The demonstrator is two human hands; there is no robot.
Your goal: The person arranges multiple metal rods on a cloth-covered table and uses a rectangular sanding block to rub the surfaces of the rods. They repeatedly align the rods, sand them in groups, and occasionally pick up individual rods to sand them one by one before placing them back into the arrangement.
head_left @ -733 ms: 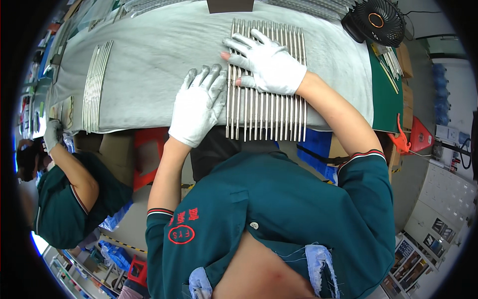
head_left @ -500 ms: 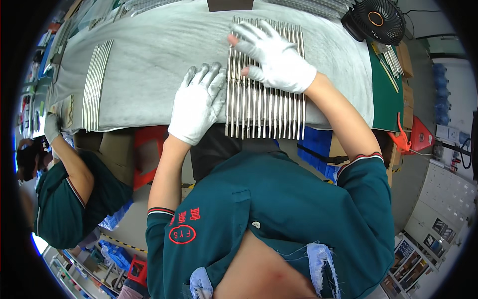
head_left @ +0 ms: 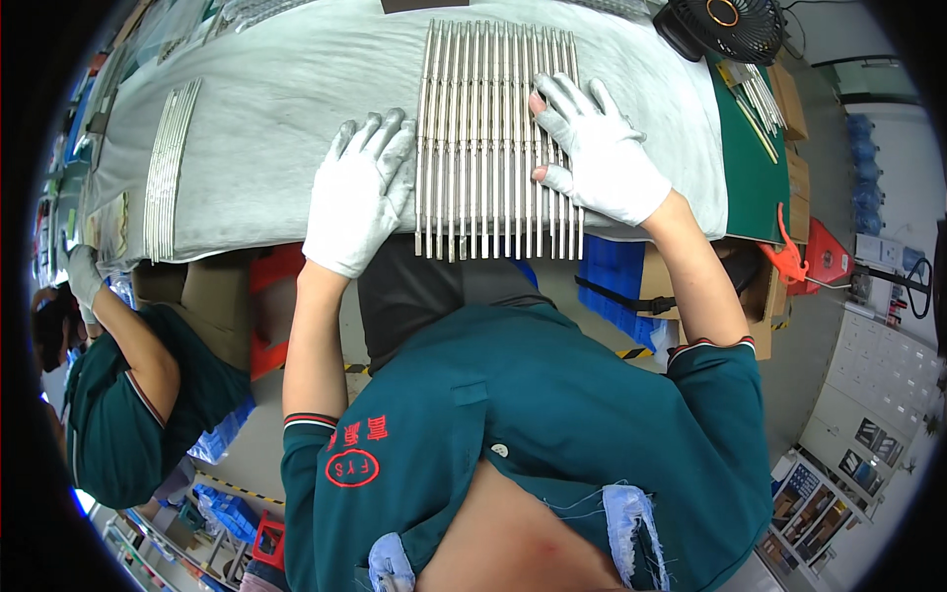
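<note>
presently | metal rods (head_left: 483, 147) partly under right fingers (head_left: 555, 121), spread wide | left fingers (head_left: 366, 134) slightly parted, beside rods' left edge

The right fingers (head_left: 556, 122) hide parts of several metal rods (head_left: 483, 113).

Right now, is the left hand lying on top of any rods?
No, the left hand lies on the pale cloth, just left of the wide row of rods.

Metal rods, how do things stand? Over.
Left hand open, left of the metal rods. Right hand open, covering some. Rods side by side, near ends jutting past the cloth.
</note>
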